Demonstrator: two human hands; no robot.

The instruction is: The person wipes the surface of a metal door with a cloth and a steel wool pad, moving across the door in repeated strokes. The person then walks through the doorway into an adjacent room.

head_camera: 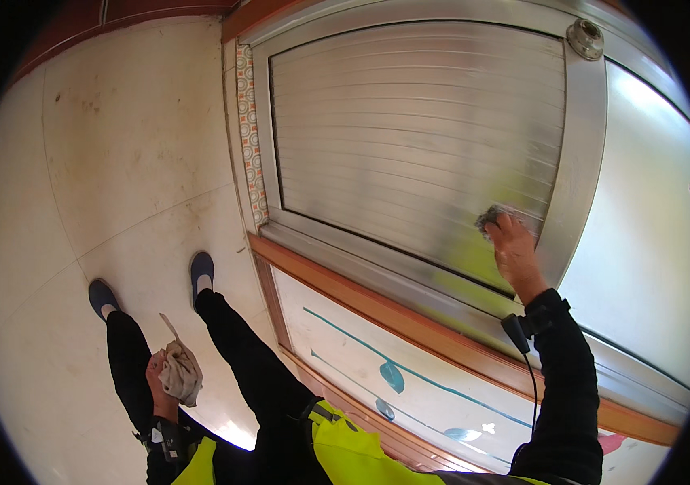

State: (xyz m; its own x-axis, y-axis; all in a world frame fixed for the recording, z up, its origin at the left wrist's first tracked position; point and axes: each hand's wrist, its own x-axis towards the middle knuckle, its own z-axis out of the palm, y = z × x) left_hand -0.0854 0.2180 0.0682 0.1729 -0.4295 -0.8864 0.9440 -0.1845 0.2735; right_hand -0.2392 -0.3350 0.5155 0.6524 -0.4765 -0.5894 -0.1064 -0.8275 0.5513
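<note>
A dark, wiry scouring pad (490,220) is gripped in the fingers of my right hand (512,250). It rests against the lower right part of a ribbed metal door panel (405,133), near the frame's upright. Low on the left, my left hand (160,383) clutches a crumpled beige cloth (182,374), with one thin end sticking up from it. The cloth is away from the door, over the pale floor. Parts of both hands' fingers are hidden by what they hold.
A round metal knob (586,39) juts from the door's frame. Beside the frame is a frosted pane (642,224). A brown wooden trim (381,303) runs below, next to a white surface with teal leaf drawings (391,376). Stained floor tiles (139,145) lie at left.
</note>
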